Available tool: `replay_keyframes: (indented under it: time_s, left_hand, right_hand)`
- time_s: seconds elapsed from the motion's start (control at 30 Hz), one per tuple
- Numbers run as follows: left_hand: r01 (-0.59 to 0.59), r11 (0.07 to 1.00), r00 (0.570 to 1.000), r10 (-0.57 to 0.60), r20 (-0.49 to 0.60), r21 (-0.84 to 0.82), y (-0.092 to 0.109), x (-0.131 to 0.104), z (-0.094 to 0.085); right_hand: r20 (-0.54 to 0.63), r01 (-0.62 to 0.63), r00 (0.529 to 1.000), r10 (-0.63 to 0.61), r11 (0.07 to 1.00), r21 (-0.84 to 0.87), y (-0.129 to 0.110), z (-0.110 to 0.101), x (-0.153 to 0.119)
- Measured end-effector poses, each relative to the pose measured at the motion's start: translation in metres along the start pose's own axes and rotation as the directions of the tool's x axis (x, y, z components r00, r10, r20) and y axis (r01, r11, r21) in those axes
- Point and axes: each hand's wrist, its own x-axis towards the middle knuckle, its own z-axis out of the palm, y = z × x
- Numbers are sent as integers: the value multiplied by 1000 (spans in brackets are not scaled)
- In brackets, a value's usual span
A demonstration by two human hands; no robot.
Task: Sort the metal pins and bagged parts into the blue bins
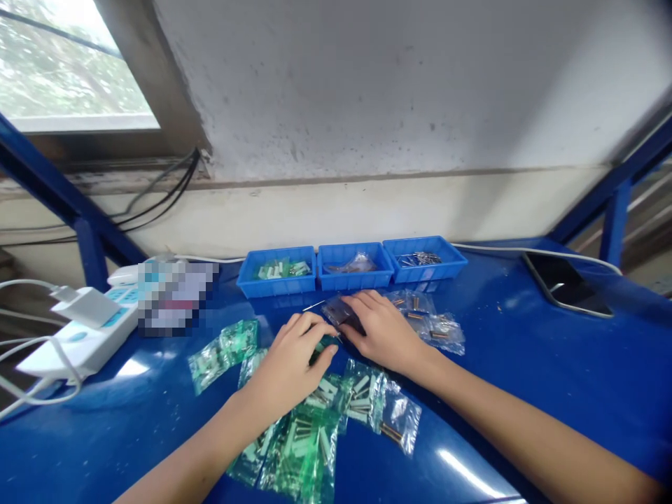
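Your right grip [379, 327] has closed fingers and thumb on a greyish see-through packet [334, 313], which lies low over the blue counter [525, 392] in front of the middle tray [357, 280]. The packet is thin, glossy and creased, its contents too dim to make out. Your left grip [298, 351] is curled narrow, thumb near forefinger, beside the packet; you cannot tell from here whether it holds anything. A thin metal piece [313, 306] sticks out just beyond it. Under and around your left forearm, green bags [302, 451] show white oblong pieces and metal pins through shiny film; a clear bag [403, 420] nearby has brass-coloured pins. Blue-green marks on the power strip [87, 350] are too small to read, and pixelation covers the flat item [176, 301] next to it.
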Motion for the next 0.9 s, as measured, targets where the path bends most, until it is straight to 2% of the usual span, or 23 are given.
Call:
replay_keyframes:
  time_s: [0.1,0.37,0.5,0.63,0.77,0.9]
  left_hand:
    - [13,1000,1000,-13,29,16,0,0,0]
    - [25,998,998,-28,49,51,3,-1,-1]
    - [-3,998,999,0,48,60,1,0,3]
    - [1,998,999,-4,54,56,1,1,6]
    - [26,999,998,-28,52,44,2,3,5]
    - [81,990,997,-82,-4,-111,7,5,1]
  right_hand:
    - [32,-15,999,15,1000,-22,-3,2,0]
    - [20,-2,1000,2,1000,-19,0,-1,-2]
    - [7,-4,1000,5,1000,-30,2,2,-3]
    - [-63,-8,998,8,1000,-3,5,4,-2]
    - [-200,-46,978,61,996,79,7,2,-2]
    - [-329,-67,935,134,976,207,2,-5,-4]
